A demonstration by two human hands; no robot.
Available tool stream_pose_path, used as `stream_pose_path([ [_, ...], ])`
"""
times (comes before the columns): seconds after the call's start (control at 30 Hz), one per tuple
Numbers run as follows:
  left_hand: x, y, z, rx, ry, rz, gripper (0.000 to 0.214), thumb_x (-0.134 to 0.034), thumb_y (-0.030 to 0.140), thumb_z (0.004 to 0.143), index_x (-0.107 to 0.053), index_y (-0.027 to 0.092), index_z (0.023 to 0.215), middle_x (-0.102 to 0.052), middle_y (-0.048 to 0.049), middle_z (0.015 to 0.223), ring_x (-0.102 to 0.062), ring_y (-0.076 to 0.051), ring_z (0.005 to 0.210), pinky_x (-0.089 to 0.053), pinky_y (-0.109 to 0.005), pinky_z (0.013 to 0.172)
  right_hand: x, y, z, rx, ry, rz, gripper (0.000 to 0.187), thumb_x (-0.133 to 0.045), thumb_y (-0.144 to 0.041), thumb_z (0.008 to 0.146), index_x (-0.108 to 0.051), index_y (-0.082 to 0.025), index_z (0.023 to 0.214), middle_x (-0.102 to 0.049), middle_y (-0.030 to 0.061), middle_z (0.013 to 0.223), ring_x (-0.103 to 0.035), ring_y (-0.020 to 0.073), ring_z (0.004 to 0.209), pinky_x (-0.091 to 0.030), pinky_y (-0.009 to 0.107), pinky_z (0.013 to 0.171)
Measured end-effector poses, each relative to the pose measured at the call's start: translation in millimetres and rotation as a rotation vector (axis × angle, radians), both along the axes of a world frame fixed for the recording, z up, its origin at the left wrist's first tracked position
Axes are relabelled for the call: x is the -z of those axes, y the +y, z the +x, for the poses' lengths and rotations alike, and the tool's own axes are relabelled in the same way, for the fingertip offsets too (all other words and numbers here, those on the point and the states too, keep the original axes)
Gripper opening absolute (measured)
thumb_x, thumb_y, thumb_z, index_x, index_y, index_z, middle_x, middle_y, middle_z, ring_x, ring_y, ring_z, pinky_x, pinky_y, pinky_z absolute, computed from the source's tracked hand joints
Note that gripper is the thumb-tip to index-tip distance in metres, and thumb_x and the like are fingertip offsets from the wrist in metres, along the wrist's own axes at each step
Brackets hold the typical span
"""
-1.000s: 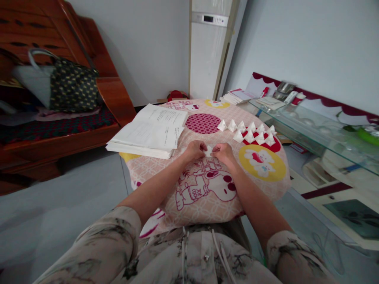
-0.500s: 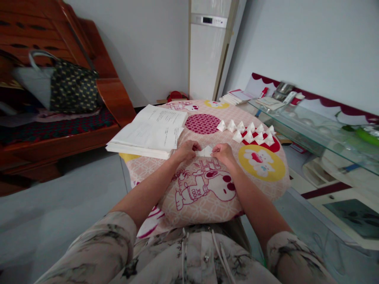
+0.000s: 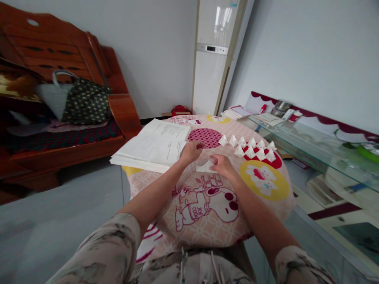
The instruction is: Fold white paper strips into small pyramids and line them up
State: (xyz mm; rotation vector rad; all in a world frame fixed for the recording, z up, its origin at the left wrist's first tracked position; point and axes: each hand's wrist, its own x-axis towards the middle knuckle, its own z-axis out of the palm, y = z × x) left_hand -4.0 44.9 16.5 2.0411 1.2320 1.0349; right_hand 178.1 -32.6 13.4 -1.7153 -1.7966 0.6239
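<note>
A small piece of white folded paper (image 3: pixel 203 167) lies on the patterned tablecloth (image 3: pixel 189 185) in front of me. My right hand (image 3: pixel 222 165) has its fingers bent in on the paper's right side, thumb and index finger at its upper edge. Just above and left of the paper is my left hand (image 3: pixel 192 152), off the sheet, its fingers loosely apart and pointing right. Beside that hand lies a thick open book (image 3: pixel 154 142) with printed pages. Several small white folded paper pieces (image 3: pixel 250 152), with pointed tops, stand in two rows at the right.
A glass shelf unit (image 3: pixel 310 138) borders the table on the right, with small items on top. A stack of papers (image 3: pixel 237 112) lies at the table's far edge. On the left, a wooden bench (image 3: pixel 124 114) holds bags (image 3: pixel 85 100). A tall white cabinet-like appliance (image 3: pixel 210 75) stands behind.
My left hand has let go of the paper and moved up from it. The paper lies flatter, with my right hand still at its right side. The camera view has tilted up.
</note>
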Motion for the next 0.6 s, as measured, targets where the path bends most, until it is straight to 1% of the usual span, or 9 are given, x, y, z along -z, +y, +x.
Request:
stream_pose_path([
  [0.07, -4.0, 2.8, 3.5, -0.011, -0.022, 0.012, 0.03, -0.059, 0.001, 0.077, -0.075, 0.015, 0.097, -0.078, -0.0059, 0.097, -0.072, -0.017, 0.086, -0.057, -0.027, 0.083, -0.1, 6.6, -0.9, -0.001, 0.078, -0.098, 0.039, -0.076, -0.007, 0.059, -0.078, -0.016, 0.097, -0.07, -0.0002, 0.07, -0.065, 0.0163, 0.064, -0.05, 0.026, 0.063],
  [0.13, -6.8, 5.3, 4.7, -0.018, -0.049, 0.013, 0.027, -0.058, 0.002, 0.079, -0.075, 0.015, 0.096, -0.078, -0.0059, 0.097, -0.071, -0.017, 0.087, -0.057, -0.027, 0.085, -0.7, 13.3, 1.5, -0.024, 0.213, -0.221, 0.026, -0.072, -0.007, 0.057, -0.076, -0.016, 0.082, -0.065, -0.0029, 0.058, -0.057, 0.0123, 0.052, -0.043, 0.022, 0.052],
  [0.2, -8.5, 8.1, 4.6, -0.032, -0.081, 0.015, 0.025, -0.058, 0.004, 0.081, -0.075, 0.015, 0.097, -0.078, -0.0063, 0.098, -0.071, -0.017, 0.087, -0.057, -0.028, 0.085, -2.6, 19.9, 6.4, -0.059, 0.347, -0.311, 0.014, -0.069, -0.009, 0.055, -0.071, -0.016, 0.067, -0.061, -0.0036, 0.051, -0.053, 0.0106, 0.046, -0.039, 0.021, 0.046],
  [0.27, -8.6, 11.9, 4.1, -0.084, -0.132, 0.03, 0.025, -0.058, 0.007, 0.084, -0.075, 0.015, 0.1, -0.078, -0.0068, 0.099, -0.071, -0.018, 0.088, -0.056, -0.03, 0.087, -5.1, 26.6, 11.8, -0.08, 0.472, -0.336, 0.007, -0.069, -0.012, 0.053, -0.067, -0.016, 0.059, -0.06, -0.0032, 0.048, -0.051, 0.0103, 0.044, -0.038, 0.021, 0.045],
  [0.33, -5.7, 16.3, 3.8, -0.167, -0.201, 0.05, 0.027, -0.055, 0.008, 0.086, -0.075, 0.015, 0.103, -0.078, -0.0068, 0.101, -0.071, -0.018, 0.091, -0.056, -0.031, 0.09, -6.5, 33.4, 15.4, -0.049, 0.6, -0.303, 0.007, -0.07, -0.016, 0.051, -0.066, -0.017, 0.057, -0.061, -0.0025, 0.049, -0.052, 0.0108, 0.045, -0.041, 0.022, 0.046],
  [0.43, 5.3, 22.6, 5.1, -0.258, -0.308, 0.034, 0.033, -0.046, 0.005, 0.087, -0.073, 0.016, 0.102, -0.077, -0.0066, 0.1, -0.07, -0.018, 0.091, -0.055, -0.032, 0.091, -2.9, 44.0, 15.5, 0.068, 0.798, -0.188, 0.012, -0.07, -0.022, 0.048, -0.061, -0.019, 0.056, -0.061, -0.0028, 0.05, -0.054, 0.0119, 0.046, -0.044, 0.024, 0.048],
  [0.5, 15.7, 25.7, 7.2, -0.255, -0.367, -0.012, 0.032, -0.047, 0.004, 0.084, -0.072, 0.015, 0.1, -0.076, -0.0067, 0.096, -0.069, -0.017, 0.087, -0.056, -0.032, 0.088, 2.9, 50.9, 12.7, 0.151, 0.894, -0.112, 0.017, -0.07, -0.026, 0.048, -0.055, -0.021, 0.054, -0.058, -0.0032, 0.049, -0.054, 0.0128, 0.046, -0.045, 0.025, 0.048],
  [0.6, 29.8, 27.4, 11.3, -0.205, -0.463, -0.113, 0.024, -0.056, 0.009, 0.08, -0.071, 0.016, 0.098, -0.074, -0.006, 0.09, -0.069, -0.016, 0.079, -0.057, -0.029, 0.079, 11.9, 59.9, 6.9, 0.199, 0.931, -0.034, 0.021, -0.069, -0.033, 0.05, -0.052, -0.022, 0.054, -0.059, -0.0012, 0.051, -0.055, 0.0134, 0.048, -0.045, 0.025, 0.048],
])
